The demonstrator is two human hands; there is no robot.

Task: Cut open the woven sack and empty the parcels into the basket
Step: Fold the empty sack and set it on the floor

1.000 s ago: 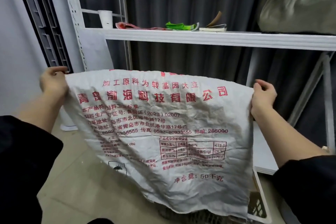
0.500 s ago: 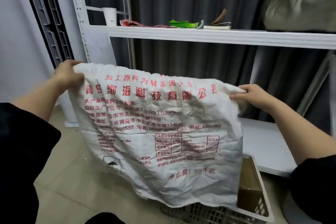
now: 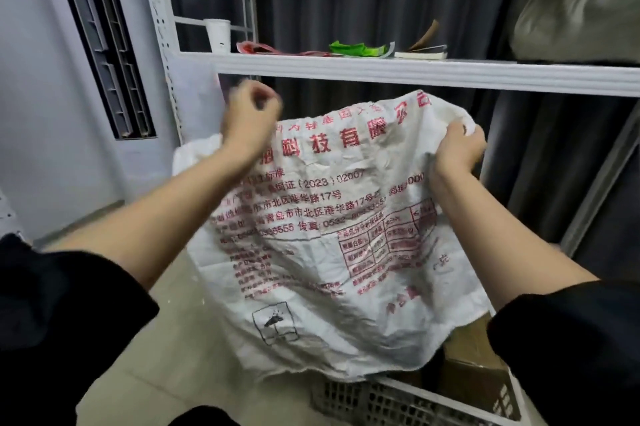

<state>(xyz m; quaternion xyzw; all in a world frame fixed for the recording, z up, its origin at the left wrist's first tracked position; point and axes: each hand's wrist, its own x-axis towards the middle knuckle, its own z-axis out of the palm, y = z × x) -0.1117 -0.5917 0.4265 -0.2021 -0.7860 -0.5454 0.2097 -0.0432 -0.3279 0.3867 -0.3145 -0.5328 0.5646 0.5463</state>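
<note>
The white woven sack (image 3: 325, 252) with red print hangs limp over the grey lattice basket (image 3: 381, 401) at the bottom of the head view. My right hand (image 3: 457, 145) grips the sack's bunched top right corner. My left hand (image 3: 249, 121) is blurred, with curled fingers at the sack's top edge; whether it holds the fabric is unclear. The sack's left corner (image 3: 194, 159) droops behind my left forearm. A brown cardboard parcel (image 3: 474, 377) lies in the basket, partly hidden under the sack.
A white metal shelf (image 3: 415, 71) runs across just behind the sack. On it stand a paper cup (image 3: 218, 34), a green wrapper (image 3: 356, 49) and a book (image 3: 420, 53). A bulky bag (image 3: 575, 10) fills the upper right. A louvred panel (image 3: 104, 45) stands at the left.
My hands have come closer together, so the sack is crumpled rather than spread. My left hand moved right along the top edge and the left corner dropped. More of the basket shows.
</note>
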